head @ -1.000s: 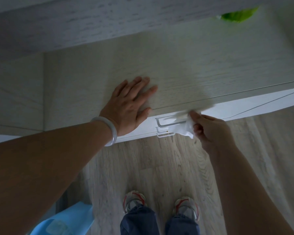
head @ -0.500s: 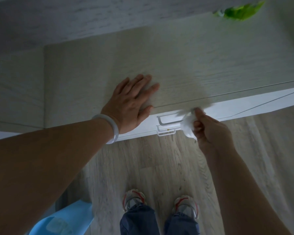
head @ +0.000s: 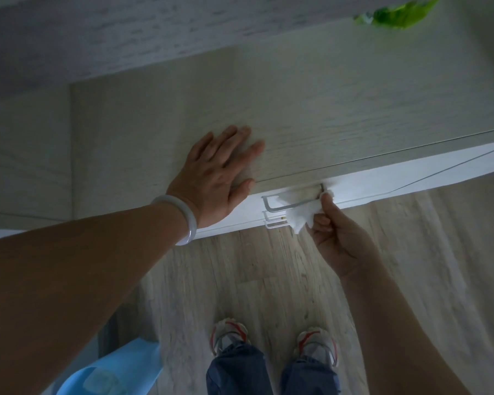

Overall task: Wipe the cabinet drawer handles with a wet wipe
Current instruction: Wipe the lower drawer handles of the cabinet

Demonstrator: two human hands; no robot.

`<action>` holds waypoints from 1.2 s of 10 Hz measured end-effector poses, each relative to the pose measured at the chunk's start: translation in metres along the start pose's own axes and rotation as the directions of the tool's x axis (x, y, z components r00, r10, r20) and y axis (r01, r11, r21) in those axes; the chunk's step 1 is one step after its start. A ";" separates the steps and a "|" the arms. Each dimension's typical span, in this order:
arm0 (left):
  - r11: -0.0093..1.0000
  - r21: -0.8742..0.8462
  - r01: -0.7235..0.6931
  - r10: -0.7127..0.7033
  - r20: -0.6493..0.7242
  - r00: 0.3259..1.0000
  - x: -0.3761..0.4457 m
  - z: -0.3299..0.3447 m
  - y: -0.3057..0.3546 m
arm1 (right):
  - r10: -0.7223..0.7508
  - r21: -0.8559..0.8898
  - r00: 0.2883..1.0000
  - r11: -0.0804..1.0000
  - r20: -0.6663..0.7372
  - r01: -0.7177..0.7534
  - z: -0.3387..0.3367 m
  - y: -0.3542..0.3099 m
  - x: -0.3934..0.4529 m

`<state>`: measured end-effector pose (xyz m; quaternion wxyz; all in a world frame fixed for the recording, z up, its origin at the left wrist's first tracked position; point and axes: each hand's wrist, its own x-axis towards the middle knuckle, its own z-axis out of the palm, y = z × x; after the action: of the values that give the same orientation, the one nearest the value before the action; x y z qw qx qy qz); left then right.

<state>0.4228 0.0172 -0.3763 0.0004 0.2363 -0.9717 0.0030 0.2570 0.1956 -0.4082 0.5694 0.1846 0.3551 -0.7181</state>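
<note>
I look straight down at a pale wood-grain cabinet top [head: 311, 109] and its white drawer fronts [head: 382, 181]. Three metal drawer handles are stacked in view: the top handle [head: 271, 206], and two lower ones [head: 271, 223] partly hidden. My right hand [head: 334, 235] pinches a crumpled white wet wipe [head: 303, 215] against the right part of the top handle. My left hand [head: 220, 178] lies flat, fingers straight, on the cabinet top near its front edge, with a white bangle [head: 183, 220] on the wrist.
Light wood-plank floor [head: 240, 280] lies below the cabinet, with my two sneakers [head: 228, 334] on it. A light blue plastic object [head: 111, 374] sits at the bottom left. A green item [head: 397, 12] rests on the cabinet top at the far right. A wall panel [head: 26, 152] adjoins on the left.
My right hand with the wipe has slid rightward along the top handle, exposing more of the handle's left part. My left hand stays pressed on the cabinet top.
</note>
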 end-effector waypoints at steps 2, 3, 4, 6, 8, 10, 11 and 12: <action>1.000 0.004 0.001 -0.001 0.002 1.000 0.001 -0.001 0.001 | -0.014 0.127 0.995 0.992 0.099 0.001 0.003 0.029 0.002; 1.000 0.002 0.004 -0.004 0.007 1.000 0.001 -0.001 0.001 | -0.002 0.062 0.997 0.998 0.071 -0.003 0.005 0.043 0.003; 1.000 0.003 0.006 -0.006 0.011 1.000 0.001 -0.001 0.001 | -0.077 0.034 0.997 0.996 -0.002 0.077 0.001 0.031 0.002; 1.000 0.009 0.004 -0.004 0.015 1.000 0.001 -0.001 0.001 | -0.085 0.048 0.996 0.995 0.001 0.085 0.006 0.038 -0.001; 1.000 0.026 0.010 -0.011 0.023 1.000 0.001 -0.001 0.001 | -0.061 -0.001 0.997 0.998 -0.053 0.061 0.015 0.054 -0.005; 1.000 0.009 0.010 -0.010 0.021 1.000 0.000 -0.001 0.001 | -0.095 -0.036 0.993 0.995 -0.073 0.092 0.017 0.055 -0.009; 1.000 0.022 0.014 -0.015 0.027 1.000 0.001 -0.001 0.001 | -0.033 -0.065 0.997 0.997 -0.070 0.028 0.031 0.074 -0.014; 1.000 0.019 0.017 -0.018 0.034 0.999 0.002 -0.001 0.001 | -0.103 0.017 0.989 0.994 -0.110 0.105 0.023 0.059 -0.010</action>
<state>0.4210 0.0171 -0.3756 -0.0182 0.2447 -0.9694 0.0080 0.3194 0.1799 -0.4036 0.5089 0.2111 0.3866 -0.7396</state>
